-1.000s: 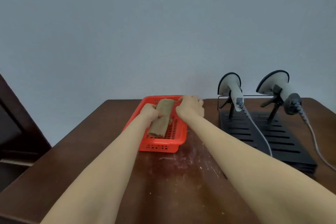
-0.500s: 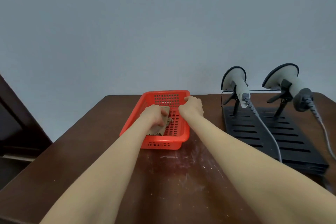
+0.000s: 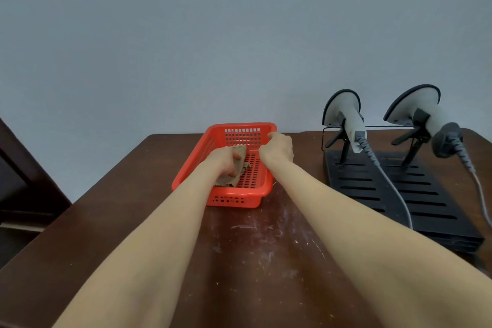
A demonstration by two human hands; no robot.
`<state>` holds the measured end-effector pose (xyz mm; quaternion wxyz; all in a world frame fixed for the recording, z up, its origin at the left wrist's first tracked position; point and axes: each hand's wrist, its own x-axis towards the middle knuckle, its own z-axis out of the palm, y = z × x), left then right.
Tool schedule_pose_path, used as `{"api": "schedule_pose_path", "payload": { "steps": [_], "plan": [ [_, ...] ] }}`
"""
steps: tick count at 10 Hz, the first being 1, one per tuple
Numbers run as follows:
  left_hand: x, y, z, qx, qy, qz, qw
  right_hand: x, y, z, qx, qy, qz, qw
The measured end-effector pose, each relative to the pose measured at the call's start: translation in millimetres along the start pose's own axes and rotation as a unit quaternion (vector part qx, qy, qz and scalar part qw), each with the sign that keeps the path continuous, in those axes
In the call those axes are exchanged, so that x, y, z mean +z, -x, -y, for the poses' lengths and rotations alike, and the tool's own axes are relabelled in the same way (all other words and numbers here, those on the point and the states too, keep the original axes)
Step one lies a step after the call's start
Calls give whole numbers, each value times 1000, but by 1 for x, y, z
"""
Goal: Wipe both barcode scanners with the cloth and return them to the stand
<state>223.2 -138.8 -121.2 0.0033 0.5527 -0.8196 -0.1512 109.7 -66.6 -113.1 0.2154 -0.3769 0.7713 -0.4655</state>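
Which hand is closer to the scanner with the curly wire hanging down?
The right hand. It grips the red basket rim just left of the nearer scanner. The left hand is farther left, holding the cloth inside the basket.

A plain pale grey-blue wall fills the upper half of the view, unmarked and evenly lit, with no hard shadow on it. Against its foot stands a dark brown wooden table, its far edge touching or just short of the wall. The tabletop is glossy near the front and carries a patch of whitish scratches and scuffs around its middle. At the far left, beside the table and lower than its top, a dark piece of furniture with a slanted upper edge and a paler horizontal ledge is partly cut off by the frame; it may be a cabinet or door.
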Motion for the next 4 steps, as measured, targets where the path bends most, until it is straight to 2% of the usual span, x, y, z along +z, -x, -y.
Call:
{"api": "schedule_pose_path", "payload": {
  "steps": [2,4],
  "plan": [
    [-2,1,-2,2,-7,-2,1000,-1,1,0,-14,44,28,999],
    [-15,13,-11,20,-4,-67,998,-12,9,6,-28,95,21,995]
  ]
}}
